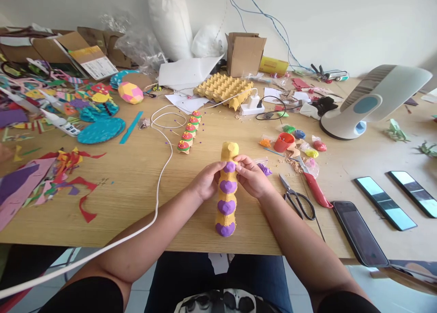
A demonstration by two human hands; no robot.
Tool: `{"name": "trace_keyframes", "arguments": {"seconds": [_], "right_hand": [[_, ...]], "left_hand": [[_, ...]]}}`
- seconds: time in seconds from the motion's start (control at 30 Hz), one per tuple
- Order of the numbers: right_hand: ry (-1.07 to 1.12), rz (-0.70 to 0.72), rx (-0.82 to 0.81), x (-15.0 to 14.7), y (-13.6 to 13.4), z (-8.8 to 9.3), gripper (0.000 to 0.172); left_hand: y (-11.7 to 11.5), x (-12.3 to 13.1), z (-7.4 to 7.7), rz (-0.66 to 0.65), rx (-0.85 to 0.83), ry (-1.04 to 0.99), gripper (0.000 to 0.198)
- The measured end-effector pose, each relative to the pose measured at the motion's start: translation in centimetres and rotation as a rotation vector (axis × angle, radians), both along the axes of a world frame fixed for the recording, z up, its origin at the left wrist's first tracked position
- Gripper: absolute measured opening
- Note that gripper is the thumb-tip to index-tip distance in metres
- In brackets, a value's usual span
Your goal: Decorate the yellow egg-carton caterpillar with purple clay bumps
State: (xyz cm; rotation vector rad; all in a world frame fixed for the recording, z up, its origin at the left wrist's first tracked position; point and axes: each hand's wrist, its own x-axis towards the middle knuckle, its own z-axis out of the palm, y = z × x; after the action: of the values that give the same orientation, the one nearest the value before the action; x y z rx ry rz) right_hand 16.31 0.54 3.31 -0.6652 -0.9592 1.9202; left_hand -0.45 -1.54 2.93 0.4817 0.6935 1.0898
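Observation:
Between my hands is a strip of yellow egg carton (226, 197) with purple modelling clay on several of its bumps; the far bump is bare yellow. My left hand (207, 180) grips its left side near the far end, thumb by a purple patch. From the right, my right hand (251, 175) pinches the same part, fingers closed against the carton. A small bag of purple clay (264, 168) lies just beyond my right hand. Further off stands a finished-looking strip with red and green bumps (188, 133), with pins around it.
Scissors (297, 198), a red-handled knife (317, 190) and phones (362, 233) lie to the right. Clay bags surround a red cup (284, 142). A white fan (372, 99) stands behind. A white cable (157, 192) crosses the left side, near paper scraps (71, 167).

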Motion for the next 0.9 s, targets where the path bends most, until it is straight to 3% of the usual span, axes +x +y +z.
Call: {"name": "trace_keyframes", "arguments": {"seconds": [0.2, 0.47, 0.67, 0.9], "right_hand": [[-0.006, -0.004, 0.01, -0.3, -0.16, -0.03, 0.031], [0.006, -0.007, -0.012, -0.2, -0.03, -0.04, 0.032], [-0.008, 0.006, -0.009, -0.3, 0.19, -0.6, 0.033], [-0.042, -0.093, -0.04, -0.19, 0.68, -0.84, 0.036]], "left_hand": [[0.06, -0.02, 0.34, 0.0, -0.017, 0.017, 0.019], [0.04, -0.07, 0.27, -0.033, -0.034, -0.054, 0.031], [0.23, -0.23, -0.35, -0.009, -0.061, 0.004, 0.029], [0.98, -0.23, -0.56, 0.03, 0.035, 0.201, 0.044]]}}
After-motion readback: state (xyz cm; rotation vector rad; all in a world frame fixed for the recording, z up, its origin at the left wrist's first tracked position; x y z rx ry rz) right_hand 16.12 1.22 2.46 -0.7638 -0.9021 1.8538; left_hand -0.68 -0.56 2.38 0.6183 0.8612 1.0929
